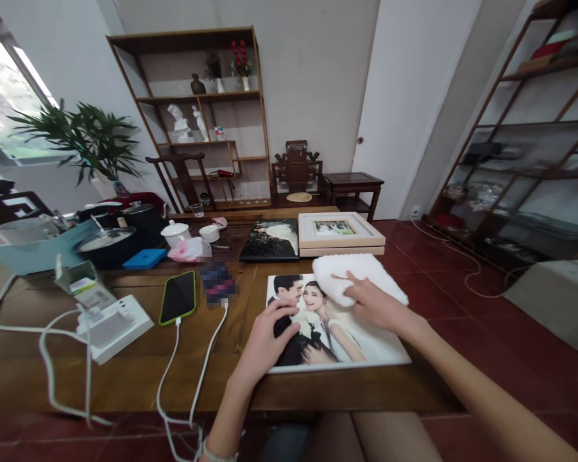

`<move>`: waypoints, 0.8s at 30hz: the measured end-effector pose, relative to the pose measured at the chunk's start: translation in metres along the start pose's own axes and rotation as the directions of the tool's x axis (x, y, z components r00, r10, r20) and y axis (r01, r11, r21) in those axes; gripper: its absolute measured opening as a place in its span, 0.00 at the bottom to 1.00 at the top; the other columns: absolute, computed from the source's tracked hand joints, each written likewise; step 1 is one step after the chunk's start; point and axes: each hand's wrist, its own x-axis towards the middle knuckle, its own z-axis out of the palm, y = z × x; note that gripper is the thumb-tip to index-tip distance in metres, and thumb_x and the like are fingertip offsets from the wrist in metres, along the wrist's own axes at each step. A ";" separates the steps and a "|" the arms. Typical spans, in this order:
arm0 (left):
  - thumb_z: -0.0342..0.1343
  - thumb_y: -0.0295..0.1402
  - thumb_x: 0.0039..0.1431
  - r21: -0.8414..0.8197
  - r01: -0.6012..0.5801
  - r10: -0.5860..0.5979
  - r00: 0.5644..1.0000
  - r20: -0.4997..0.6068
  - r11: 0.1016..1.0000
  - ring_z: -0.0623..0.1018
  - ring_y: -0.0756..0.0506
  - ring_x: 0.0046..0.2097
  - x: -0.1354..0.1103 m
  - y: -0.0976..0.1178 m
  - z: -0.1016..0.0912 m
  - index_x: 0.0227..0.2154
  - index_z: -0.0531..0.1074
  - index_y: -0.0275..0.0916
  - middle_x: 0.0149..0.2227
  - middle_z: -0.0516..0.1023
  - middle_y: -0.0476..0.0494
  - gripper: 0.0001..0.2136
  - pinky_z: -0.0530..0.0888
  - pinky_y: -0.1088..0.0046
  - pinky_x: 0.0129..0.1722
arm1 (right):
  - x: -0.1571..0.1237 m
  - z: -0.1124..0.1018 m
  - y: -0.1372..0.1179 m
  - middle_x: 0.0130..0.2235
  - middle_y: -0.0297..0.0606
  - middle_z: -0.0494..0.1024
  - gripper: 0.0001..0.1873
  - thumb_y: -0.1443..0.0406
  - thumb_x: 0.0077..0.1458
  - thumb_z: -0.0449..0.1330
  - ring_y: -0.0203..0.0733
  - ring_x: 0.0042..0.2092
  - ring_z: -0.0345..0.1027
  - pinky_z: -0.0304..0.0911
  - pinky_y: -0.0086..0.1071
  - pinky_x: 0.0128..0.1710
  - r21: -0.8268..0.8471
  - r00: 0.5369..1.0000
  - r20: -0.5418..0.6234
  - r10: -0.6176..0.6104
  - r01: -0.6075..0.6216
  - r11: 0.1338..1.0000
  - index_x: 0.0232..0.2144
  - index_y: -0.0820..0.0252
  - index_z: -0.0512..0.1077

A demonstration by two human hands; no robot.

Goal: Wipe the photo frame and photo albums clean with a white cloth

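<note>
A wedding photo panel (312, 327) lies flat at the table's front edge, showing a couple with a white bouquet. My left hand (269, 337) rests on its left side, fingers apart and fingertips on the picture. Over the panel's upper right lies a folded white towel (365, 273), which reaches past the panel's far edge. My right hand (373, 301) presses on the towel, index finger stretched across it and the other fingers bent into the cloth. Part of the picture is hidden beneath the towel and my hands.
Behind the panel lie a dark photo panel (272, 239) and stacked light-wood frames (341, 240). To the left are a charging phone (178, 298), a power strip (120, 337) with loose white cables, a blue box (145, 258), a lidded pan (108, 239) and white cups.
</note>
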 end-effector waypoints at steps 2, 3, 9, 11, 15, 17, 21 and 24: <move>0.55 0.29 0.55 -0.015 0.004 -0.003 1.000 0.010 1.000 0.71 0.44 0.54 0.000 -0.001 0.001 0.42 0.74 0.42 0.49 0.73 0.43 0.11 0.64 0.63 0.56 | -0.012 0.002 0.008 0.63 0.43 0.53 0.22 0.80 0.40 0.45 0.56 0.65 0.34 0.40 0.57 0.59 -0.019 0.999 -0.020 0.037 -0.038 0.999 0.34 0.64 0.72; 0.54 0.29 0.55 -0.013 0.007 -0.007 1.000 0.009 1.000 0.69 0.44 0.56 0.000 -0.002 0.002 0.44 0.73 0.42 0.51 0.72 0.42 0.13 0.62 0.61 0.57 | -0.019 0.005 0.007 0.64 0.41 0.51 0.23 0.80 0.38 0.45 0.56 0.65 0.32 0.39 0.57 0.59 -0.030 0.999 -0.028 0.046 -0.046 0.998 0.33 0.64 0.72; 0.49 0.35 0.61 0.093 0.028 -0.028 1.000 -0.009 0.995 0.55 0.44 0.64 -0.003 -0.008 0.007 0.55 0.64 0.45 0.63 0.57 0.43 0.19 0.53 0.58 0.62 | -0.082 0.043 -0.042 0.65 0.34 0.43 0.23 0.80 0.35 0.48 0.61 0.64 0.26 0.31 0.63 0.59 -0.149 0.999 -0.032 0.000 -0.005 0.989 0.31 0.61 0.76; 0.49 0.36 0.61 0.127 0.026 -0.026 1.000 -0.003 0.992 0.55 0.44 0.64 -0.004 -0.009 0.008 0.56 0.62 0.44 0.63 0.57 0.42 0.20 0.53 0.57 0.62 | -0.100 0.055 -0.054 0.66 0.31 0.40 0.21 0.78 0.35 0.51 0.64 0.64 0.23 0.28 0.65 0.58 -0.136 0.997 -0.017 -0.070 0.068 0.988 0.29 0.59 0.77; 0.49 0.36 0.60 0.172 0.016 -0.018 1.000 0.013 0.985 0.56 0.43 0.64 -0.003 -0.007 0.007 0.56 0.62 0.42 0.63 0.58 0.40 0.21 0.54 0.57 0.62 | -0.106 0.052 -0.056 0.66 0.30 0.42 0.26 0.78 0.34 0.50 0.61 0.65 0.25 0.30 0.63 0.59 -0.097 0.993 0.008 -0.122 0.122 0.988 0.34 0.58 0.78; 0.49 0.36 0.60 0.183 0.015 -0.019 1.000 0.019 0.983 0.56 0.43 0.64 -0.002 -0.006 0.005 0.56 0.62 0.41 0.63 0.57 0.40 0.21 0.54 0.57 0.62 | -0.090 0.039 -0.050 0.65 0.31 0.46 0.30 0.80 0.34 0.48 0.57 0.65 0.29 0.33 0.61 0.60 -0.091 0.997 0.005 -0.081 0.081 0.993 0.38 0.58 0.76; 0.49 0.37 0.60 0.196 0.018 -0.025 0.999 0.036 0.980 0.55 0.43 0.64 -0.002 -0.006 0.004 0.56 0.62 0.39 0.63 0.57 0.38 0.21 0.54 0.57 0.62 | -0.037 0.016 -0.029 0.64 0.39 0.50 0.24 0.80 0.39 0.47 0.60 0.64 0.34 0.40 0.61 0.58 -0.083 1.000 -0.028 -0.006 0.004 0.997 0.36 0.64 0.75; 0.50 0.37 0.60 0.185 0.017 -0.022 0.999 0.029 0.983 0.56 0.43 0.64 -0.002 -0.007 0.005 0.56 0.62 0.39 0.63 0.57 0.39 0.21 0.54 0.58 0.62 | 0.000 0.007 -0.013 0.64 0.42 0.52 0.23 0.80 0.41 0.47 0.60 0.64 0.36 0.42 0.63 0.56 -0.074 0.997 -0.074 -0.007 0.001 0.997 0.38 0.65 0.73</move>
